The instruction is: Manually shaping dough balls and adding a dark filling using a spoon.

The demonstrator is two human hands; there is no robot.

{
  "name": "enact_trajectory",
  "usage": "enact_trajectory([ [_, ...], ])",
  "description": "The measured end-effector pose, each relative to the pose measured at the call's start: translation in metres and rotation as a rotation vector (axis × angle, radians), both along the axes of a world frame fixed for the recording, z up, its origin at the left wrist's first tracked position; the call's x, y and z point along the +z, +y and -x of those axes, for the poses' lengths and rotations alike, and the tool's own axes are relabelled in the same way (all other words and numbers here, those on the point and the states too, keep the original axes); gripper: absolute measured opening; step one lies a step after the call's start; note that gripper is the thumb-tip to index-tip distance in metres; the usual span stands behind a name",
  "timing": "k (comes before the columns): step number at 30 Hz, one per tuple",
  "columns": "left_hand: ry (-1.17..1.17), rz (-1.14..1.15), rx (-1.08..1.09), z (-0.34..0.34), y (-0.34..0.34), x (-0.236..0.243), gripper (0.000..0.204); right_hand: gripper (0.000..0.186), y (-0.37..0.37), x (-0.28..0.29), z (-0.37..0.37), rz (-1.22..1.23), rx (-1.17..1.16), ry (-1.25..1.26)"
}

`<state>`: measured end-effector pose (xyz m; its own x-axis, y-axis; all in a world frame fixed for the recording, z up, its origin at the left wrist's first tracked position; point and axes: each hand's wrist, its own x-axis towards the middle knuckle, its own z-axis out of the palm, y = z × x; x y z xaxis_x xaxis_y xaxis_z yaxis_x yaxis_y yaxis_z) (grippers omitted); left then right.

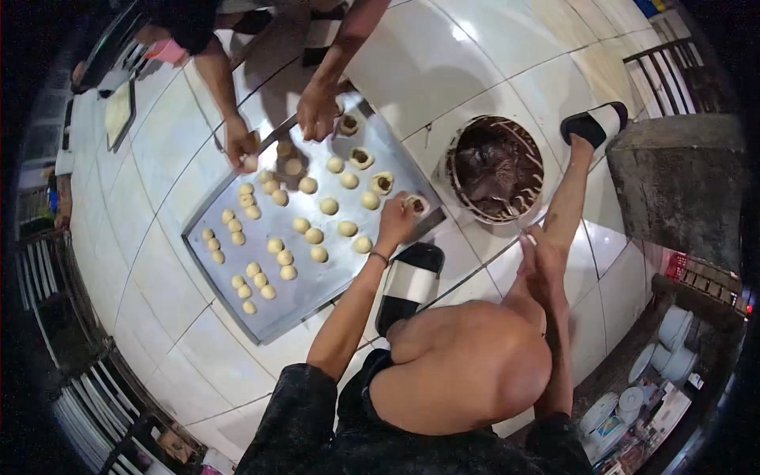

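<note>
My left hand (395, 223) is at the right edge of a metal tray (224, 309), its fingers closed on the rim of a flattened dough piece (416, 206) with brown filling in its middle. My right hand (536, 247) is beside a bucket of dark brown paste (497, 168), fingers pinched around a thin utensil handle that reaches toward the rim; its far end is hard to make out. Several round dough balls (313, 236) stand in loose rows on the tray. Along its right side lie more open dough pieces (381, 184) with brown filling.
Across the tray, another person's two hands (317, 112) work above its far edge, one holding a small dough piece (249, 163). A black-and-white slipper (410, 286) lies by the tray's near corner. A dark stone-like block (673, 186) stands right; dishes (629, 400) sit lower right.
</note>
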<state>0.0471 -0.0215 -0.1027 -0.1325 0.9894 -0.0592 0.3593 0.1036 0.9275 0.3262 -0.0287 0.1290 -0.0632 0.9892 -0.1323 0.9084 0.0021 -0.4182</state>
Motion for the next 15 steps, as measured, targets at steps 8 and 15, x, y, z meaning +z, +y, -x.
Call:
enact_trajectory([
  [8, 0.668, 0.043, -0.189, -0.004, -0.034, 0.029, 0.043, 0.025, 0.074, -0.021, -0.005, 0.213, 0.303, -0.175],
  [15, -0.503, 0.36, 0.035, 0.037, -0.023, 0.067, 0.031, 0.027, 0.01, -0.035, -0.005, 0.369, 0.029, 0.44],
])
